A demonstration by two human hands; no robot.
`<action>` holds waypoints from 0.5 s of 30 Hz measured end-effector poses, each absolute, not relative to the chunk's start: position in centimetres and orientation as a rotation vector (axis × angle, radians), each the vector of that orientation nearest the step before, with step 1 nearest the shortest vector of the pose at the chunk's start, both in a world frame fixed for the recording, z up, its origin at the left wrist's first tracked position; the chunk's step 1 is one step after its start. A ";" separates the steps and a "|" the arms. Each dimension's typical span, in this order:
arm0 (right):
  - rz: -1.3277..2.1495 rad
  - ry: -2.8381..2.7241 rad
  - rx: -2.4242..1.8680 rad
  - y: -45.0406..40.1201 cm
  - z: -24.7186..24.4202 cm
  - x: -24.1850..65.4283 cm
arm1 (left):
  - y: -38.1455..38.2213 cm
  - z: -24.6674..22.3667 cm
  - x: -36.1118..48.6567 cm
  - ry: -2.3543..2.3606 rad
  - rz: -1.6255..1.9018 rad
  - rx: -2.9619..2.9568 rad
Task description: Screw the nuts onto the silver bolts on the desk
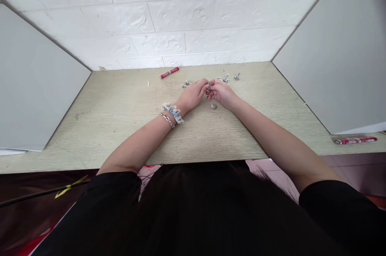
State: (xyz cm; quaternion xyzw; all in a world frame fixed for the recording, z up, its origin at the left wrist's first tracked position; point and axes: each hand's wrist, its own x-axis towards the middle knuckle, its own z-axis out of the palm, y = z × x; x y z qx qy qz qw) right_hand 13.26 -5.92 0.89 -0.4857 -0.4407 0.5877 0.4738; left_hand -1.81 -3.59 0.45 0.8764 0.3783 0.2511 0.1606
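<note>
My left hand [194,94], with a blue and white scrunchie and a chain bracelet at its wrist, meets my right hand [223,93] over the table. Fingertips of both are closed in a pinch around a small silver bolt [208,89], mostly hidden by the fingers. A round metal washer [214,107] lies flat just below my right hand. Beyond my left hand rest a few bolts [186,84]. More bolts [226,78] are grouped behind my right hand, and a single bolt with a washer [237,76] stands to their right.
A red tube [169,72] lies near the white brick-pattern wall [169,15]. Another red tube [356,140] is by the front right edge of the wooden table [120,127]. Grey panels rise at left [36,83] and right [337,55].
</note>
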 end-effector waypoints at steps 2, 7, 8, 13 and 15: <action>1.427 -1.085 -1.204 -5.8 0.7 13.2 | -3.6 0.4 -1.8 1.070 0.719 2.497; 1.406 -1.104 -1.234 -5.5 0.5 13.0 | -3.6 0.5 -1.8 1.038 0.735 2.491; 1.406 -1.105 -1.237 -5.5 0.5 13.0 | -3.6 0.5 -1.8 1.033 0.738 2.490; 1.430 -1.083 -1.252 -5.7 0.8 13.0 | -3.6 0.4 -1.8 1.014 0.755 2.479; 1.442 -1.070 -1.244 -5.6 0.8 13.0 | -3.6 0.4 -1.8 1.016 0.755 2.484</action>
